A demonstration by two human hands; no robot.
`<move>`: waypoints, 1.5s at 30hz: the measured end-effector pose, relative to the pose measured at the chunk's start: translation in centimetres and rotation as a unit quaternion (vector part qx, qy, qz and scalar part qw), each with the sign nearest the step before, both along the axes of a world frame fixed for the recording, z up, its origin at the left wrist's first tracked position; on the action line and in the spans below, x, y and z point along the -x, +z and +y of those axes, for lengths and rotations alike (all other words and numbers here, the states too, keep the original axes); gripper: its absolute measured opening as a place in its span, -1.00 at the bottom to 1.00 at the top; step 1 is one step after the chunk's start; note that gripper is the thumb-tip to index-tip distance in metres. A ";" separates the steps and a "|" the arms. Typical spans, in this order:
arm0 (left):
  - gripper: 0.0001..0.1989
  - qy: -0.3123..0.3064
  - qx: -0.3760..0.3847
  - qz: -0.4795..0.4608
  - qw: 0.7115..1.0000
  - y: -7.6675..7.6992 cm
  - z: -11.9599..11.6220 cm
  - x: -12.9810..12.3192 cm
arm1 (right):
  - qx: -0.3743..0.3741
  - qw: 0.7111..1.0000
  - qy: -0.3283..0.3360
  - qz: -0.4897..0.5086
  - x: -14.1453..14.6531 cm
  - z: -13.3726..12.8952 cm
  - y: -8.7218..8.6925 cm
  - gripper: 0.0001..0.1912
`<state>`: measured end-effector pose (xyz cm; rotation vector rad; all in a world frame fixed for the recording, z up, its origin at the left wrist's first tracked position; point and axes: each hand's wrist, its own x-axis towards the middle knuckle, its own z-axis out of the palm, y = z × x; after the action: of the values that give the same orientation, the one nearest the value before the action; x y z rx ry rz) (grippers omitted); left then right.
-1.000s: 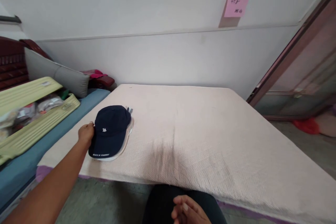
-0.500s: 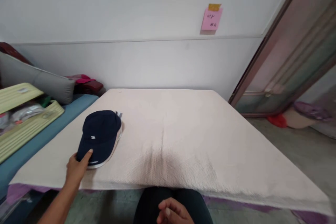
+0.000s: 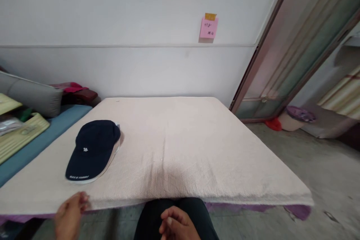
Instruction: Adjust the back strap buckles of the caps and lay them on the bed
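White wall [image 3: 126, 71] fills your far side. Below it, the broad table [image 3: 191, 138] under a cream textured cloth, creased at the near middle; purple fabric [image 3: 299, 212] shows beneath its near edge. To your right, a sliding door [image 3: 270, 56], translucent panes, brownish-pink frame, with concrete-grey floor [image 3: 303, 157] in front. To your left, a blue padded seat [image 3: 64, 118] running beside the table, a grey cushion [image 3: 33, 93] on it, and ribbed yellow-green panels [image 3: 25, 135] nearer you. Your dark-clothed knees [image 3: 152, 213] are at the table's near edge, centre.

Navy cap [image 3: 94, 146]: on the cloth, left part of the table, crown away from you, brim angled toward you and left. Small white emblem on the front, white lettering along the brim edge. A pinkish and white layer shows under its right side and brim. Beyond, on the floor by the door, a pale bin [image 3: 291, 120] with a purple liner, red item [image 3: 273, 124] beside it.

Your left hand [image 3: 70, 213]: at the table's near edge, just nearer you than the brim, apart from it. Fingers loosely curled, partly open, holding nothing visible; slightly blurred. Your right hand [image 3: 177, 223]: over your lap, palm partly up, fingers bent, half-open, nothing seen in it.

Pink note [image 3: 208, 28]: taped to the wall, handwritten.
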<state>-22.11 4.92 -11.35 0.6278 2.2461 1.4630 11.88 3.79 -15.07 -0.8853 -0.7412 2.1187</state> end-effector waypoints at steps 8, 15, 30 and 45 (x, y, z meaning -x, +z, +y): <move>-0.61 -0.203 -0.012 -0.175 0.963 -3.0 -4.8 -17.6 | -0.065 0.991 -0.108 -0.043 -2.5 0.6 2.9 -0.58; -0.69 -0.513 -0.001 -0.040 0.857 -2.7 -5.1 -26.4 | -0.172 0.909 -0.326 -0.196 -8.0 2.3 4.3 -0.65; -0.62 -0.451 -0.040 -0.036 0.891 1.0 -7.8 -25.2 | -0.239 0.875 -0.326 -0.268 -7.7 0.8 1.9 -0.79; -0.45 -0.301 -0.185 -0.304 0.885 16.9 -0.1 -20.9 | -0.250 0.949 -0.177 -0.077 -5.3 6.6 18.7 -0.47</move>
<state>-1.24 4.84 5.53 0.7560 1.1595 1.4782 17.20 10.42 3.65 -0.8309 -1.0533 1.4632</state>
